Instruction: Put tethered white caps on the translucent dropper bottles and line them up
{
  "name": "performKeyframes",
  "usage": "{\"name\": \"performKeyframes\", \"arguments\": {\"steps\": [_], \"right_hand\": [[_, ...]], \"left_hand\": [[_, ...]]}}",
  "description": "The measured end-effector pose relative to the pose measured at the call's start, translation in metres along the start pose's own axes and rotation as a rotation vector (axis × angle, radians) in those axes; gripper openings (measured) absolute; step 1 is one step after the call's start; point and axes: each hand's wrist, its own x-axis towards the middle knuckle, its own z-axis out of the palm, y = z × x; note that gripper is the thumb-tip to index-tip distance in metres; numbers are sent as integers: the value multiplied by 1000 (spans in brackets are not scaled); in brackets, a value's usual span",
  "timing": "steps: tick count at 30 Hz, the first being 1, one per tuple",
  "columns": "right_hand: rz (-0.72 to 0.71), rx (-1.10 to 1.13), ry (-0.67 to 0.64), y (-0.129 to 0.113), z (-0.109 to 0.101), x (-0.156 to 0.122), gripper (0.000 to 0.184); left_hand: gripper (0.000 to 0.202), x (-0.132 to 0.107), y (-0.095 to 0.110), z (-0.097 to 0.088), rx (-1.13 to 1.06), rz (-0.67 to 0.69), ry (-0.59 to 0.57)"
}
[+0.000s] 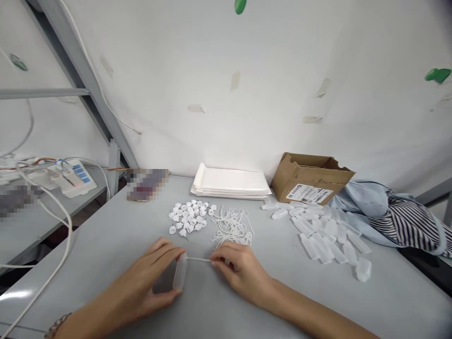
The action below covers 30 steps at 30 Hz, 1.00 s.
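Note:
My left hand (148, 278) grips a small translucent plastic bottle (180, 273) between thumb and fingers, just above the grey table (106, 240). My right hand (236, 268) pinches the end of a thin white strap (199, 259) that runs from the bottle's top. Behind my hands lie a pile of small white caps (189, 217) and a tangle of white looped straps (233, 227). To the right, several more translucent bottles (325, 235) are scattered on the table.
A stack of white padded envelopes (231, 183) and an open cardboard box (310, 181) stand at the back by the wall. Blue and striped cloth (395, 216) lies at the right. Cables and a power strip (72, 176) sit on the left bench.

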Motion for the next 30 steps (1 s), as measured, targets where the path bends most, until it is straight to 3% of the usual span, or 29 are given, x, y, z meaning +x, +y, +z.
{"name": "performKeyframes", "arguments": {"steps": [5,14,22,30], "right_hand": [[-102,-354,-53,-3,22,28,18],[-68,-398,-66,-6,34,47,15],[-69,-302,-9,-17,14,36,16],[-216,-333,70,-15,-28,-11,16]], "left_hand": [[40,-1,-17,-26,-27,-106,-84],[35,7,-35,-50,-68,-198,-264],[42,14,-40,-56,11,-186,-314],[50,11,-41,-55,45,-226,-344]]}}
